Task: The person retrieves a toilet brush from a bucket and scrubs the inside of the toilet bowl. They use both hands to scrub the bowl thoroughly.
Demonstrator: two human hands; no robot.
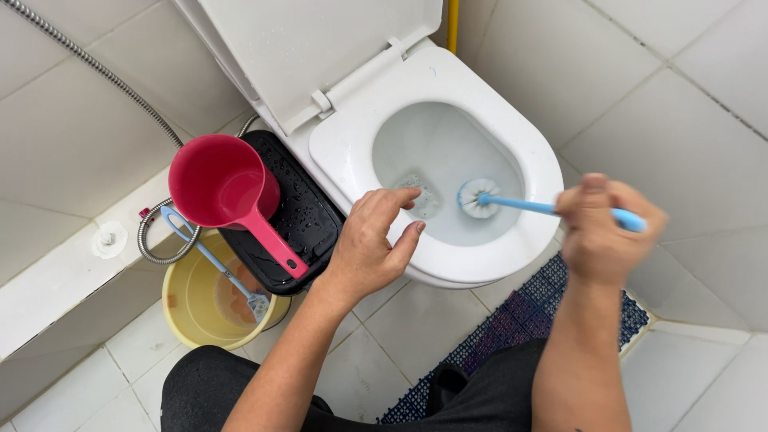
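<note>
A white toilet [524, 152] stands with its lid up and its seat down. My right hand [604, 228] is closed around the blue handle of a toilet brush [512, 206]. The brush's white bristle head [478, 198] is down inside the bowl, near the water. My left hand [372, 240] hovers over the front left rim of the seat with fingers spread and curled, holding nothing. It is close to the seat; contact cannot be told.
A red dipper [228, 188] rests on a wet black bin lid [308, 216] left of the toilet. A yellow bucket [188, 308] holding a blue-handled tool [210, 258] stands below it. A metal hose [96, 68] runs along the tiled wall. A dark blue mat [524, 312] lies underfoot.
</note>
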